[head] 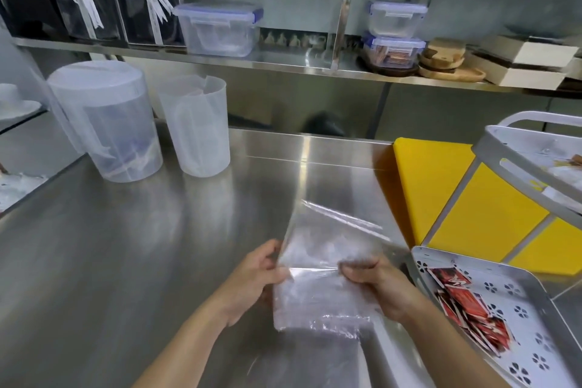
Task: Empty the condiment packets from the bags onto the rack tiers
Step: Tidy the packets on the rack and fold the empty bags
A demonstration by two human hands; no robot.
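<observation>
A clear plastic bag [327, 261] is held over the steel counter, folded across its middle, and looks empty. My left hand [255, 277] pinches its left edge and my right hand [378, 283] grips its right side at the fold. To the right stands a white rack; its lower tier [516, 293] holds a pile of red condiment packets [469, 309]. Its upper tier [519, 151] is at the right edge, with some packets partly visible inside.
A yellow cutting board [441, 186] lies under the rack. Two translucent pitchers [107, 123] [196, 123] stand at the back left of the steel counter [126, 261]. A shelf above carries clip-lid containers [217, 28], wooden plates [447, 60] and boxes.
</observation>
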